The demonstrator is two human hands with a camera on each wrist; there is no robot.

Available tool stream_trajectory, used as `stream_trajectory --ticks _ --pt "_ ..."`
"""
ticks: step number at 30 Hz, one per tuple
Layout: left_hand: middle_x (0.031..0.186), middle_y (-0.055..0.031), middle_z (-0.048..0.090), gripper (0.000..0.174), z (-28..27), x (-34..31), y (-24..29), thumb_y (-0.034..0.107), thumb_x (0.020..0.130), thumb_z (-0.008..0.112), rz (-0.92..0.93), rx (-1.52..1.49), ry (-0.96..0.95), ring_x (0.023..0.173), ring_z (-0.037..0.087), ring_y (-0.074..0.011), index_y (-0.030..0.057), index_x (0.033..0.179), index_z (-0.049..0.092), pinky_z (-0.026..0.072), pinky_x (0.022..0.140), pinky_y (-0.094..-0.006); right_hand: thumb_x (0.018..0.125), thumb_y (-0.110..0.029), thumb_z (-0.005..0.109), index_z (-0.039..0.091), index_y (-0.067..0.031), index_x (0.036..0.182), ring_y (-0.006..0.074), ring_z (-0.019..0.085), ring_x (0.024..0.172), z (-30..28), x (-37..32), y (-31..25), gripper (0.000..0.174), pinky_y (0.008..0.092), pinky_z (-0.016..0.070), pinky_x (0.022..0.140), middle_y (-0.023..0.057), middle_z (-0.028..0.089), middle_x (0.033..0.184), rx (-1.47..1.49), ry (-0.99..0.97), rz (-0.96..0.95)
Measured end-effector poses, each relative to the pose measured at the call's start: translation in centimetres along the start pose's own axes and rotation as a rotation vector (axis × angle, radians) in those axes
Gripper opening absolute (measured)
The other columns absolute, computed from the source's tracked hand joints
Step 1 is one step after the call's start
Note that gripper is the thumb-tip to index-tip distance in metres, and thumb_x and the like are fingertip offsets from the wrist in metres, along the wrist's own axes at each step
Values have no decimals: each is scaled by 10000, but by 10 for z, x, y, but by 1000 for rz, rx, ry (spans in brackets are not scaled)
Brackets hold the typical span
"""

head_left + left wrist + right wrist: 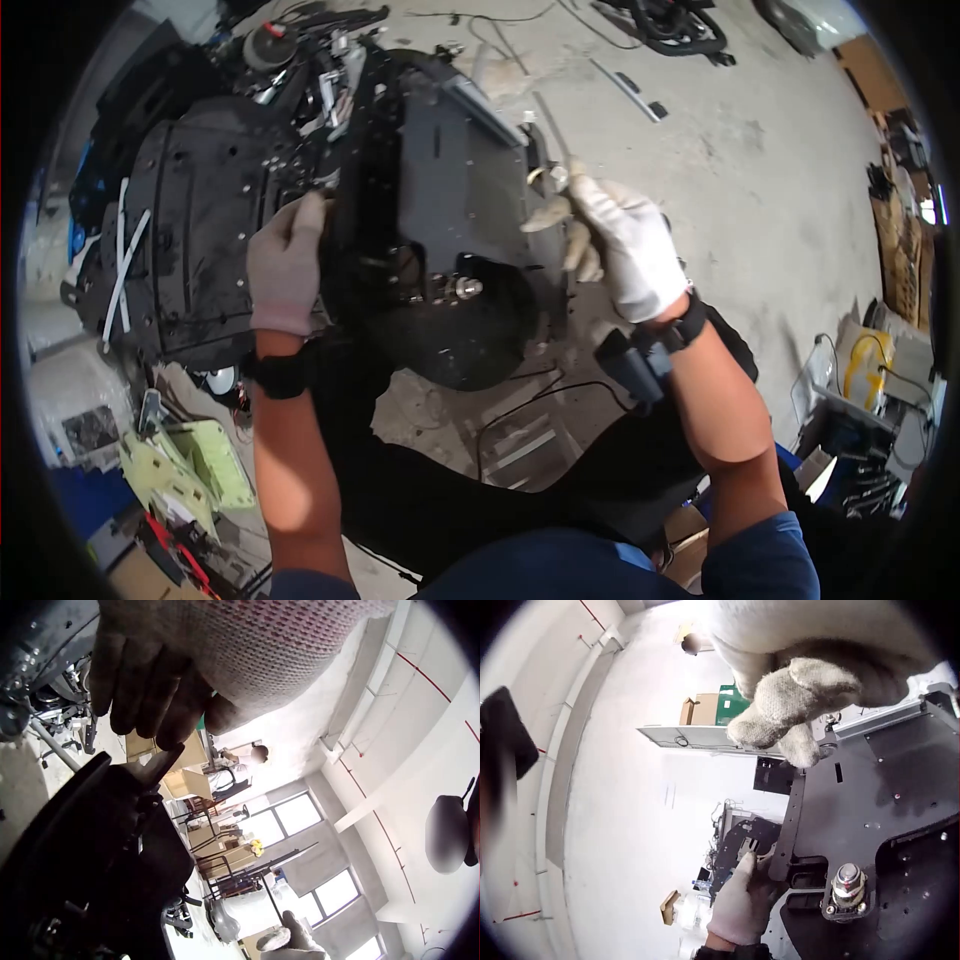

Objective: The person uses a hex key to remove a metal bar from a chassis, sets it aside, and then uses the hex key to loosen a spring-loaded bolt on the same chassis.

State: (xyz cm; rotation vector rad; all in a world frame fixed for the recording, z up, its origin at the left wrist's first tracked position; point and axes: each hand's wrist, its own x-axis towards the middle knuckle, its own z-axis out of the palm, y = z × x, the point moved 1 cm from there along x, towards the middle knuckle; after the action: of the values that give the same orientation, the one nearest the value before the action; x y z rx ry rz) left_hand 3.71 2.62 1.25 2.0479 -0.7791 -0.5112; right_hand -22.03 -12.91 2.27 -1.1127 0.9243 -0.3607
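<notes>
A dark panel assembly [440,190] stands in front of the person, with a dark grey plate and a rounded black lower part. My white-gloved left hand [285,265] grips its left edge, thumb near the panel; the right wrist view shows this left hand [739,911] from across. My gloved right hand [625,245] pinches a thin rod-like tool [553,124] beside the assembly's right edge. Its fingers are curled, and the tool points up and away. A silver threaded fitting [848,883] with a nut stands on the plate, lower down from the right hand.
Another black panel [205,220] lies at the left, with two white strips [126,265] on it. Mixed metal parts [330,90] are heaped behind. A pale green plastic part [195,465] lies at the lower left. Cardboard [895,230] and cables stand at the right.
</notes>
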Motion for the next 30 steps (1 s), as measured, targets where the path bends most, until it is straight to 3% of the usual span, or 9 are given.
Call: stream_trajectory --ticks 4,9,13,16,18,22,26,28,30 --pt "844 -60 692 345 2 -2 1 286 917 584 -37 -51 -1 772 611 -100 -28 1023 678 470 715 -235 956 -457 512 691 -22 849 67 496 432 8 -3 1 482 169 374 432 25 598 575 -145 -16 35" --pt "822 -53 685 358 3 1 -10 301 914 592 -67 -110 -18 754 598 -86 -26 1032 675 469 706 -227 929 -231 616 683 3 916 90 623 556 22 -6 24 243 233 487 486 58 666 689 -479 -161 -189" --pt "861 -61 688 366 3 -2 -3 300 917 590 -100 -129 -20 769 596 -92 -30 1053 669 471 715 -227 917 -198 630 685 3 953 136 646 543 36 -9 22 212 262 487 494 73 671 700 -377 -203 -149" --pt "857 -56 688 355 2 -2 -6 295 921 584 -132 -135 -37 773 594 -90 -26 1046 673 470 716 -227 890 -238 654 699 -53 935 182 649 574 35 -5 25 195 286 493 516 84 672 757 -589 -188 -316" --pt "851 -54 687 353 1 -2 -4 294 922 582 -155 -157 -49 774 592 -87 -26 1039 674 467 714 -225 862 -287 661 708 -116 887 226 637 628 37 -5 22 179 309 504 549 89 666 825 -1122 28 -835" --pt "841 -43 676 344 1 0 -6 290 925 573 -153 -215 -101 765 581 -78 -27 1012 676 461 704 -222 857 -291 651 705 -141 843 254 621 652 48 7 9 161 341 501 562 62 670 859 -1024 124 -1002" --pt "836 -34 664 328 2 -1 -1 279 923 572 -213 -332 -118 749 571 -75 -27 991 669 456 695 -221 857 -256 654 699 -125 820 276 627 635 39 12 8 144 342 506 571 67 665 743 -1091 92 -687" --pt "825 -22 649 312 2 -2 -1 268 921 573 -238 -358 -120 737 561 -72 -24 983 663 453 681 -220 864 -256 656 694 -111 805 299 624 618 39 13 11 161 346 500 552 89 645 688 -1175 122 -732" --pt "818 -19 645 309 1 -1 -2 267 920 573 -206 -288 -115 735 557 -70 -22 984 662 450 675 -218 869 -261 660 696 -105 807 314 611 583 34 13 13 172 347 491 522 99 635 661 -841 181 -503"
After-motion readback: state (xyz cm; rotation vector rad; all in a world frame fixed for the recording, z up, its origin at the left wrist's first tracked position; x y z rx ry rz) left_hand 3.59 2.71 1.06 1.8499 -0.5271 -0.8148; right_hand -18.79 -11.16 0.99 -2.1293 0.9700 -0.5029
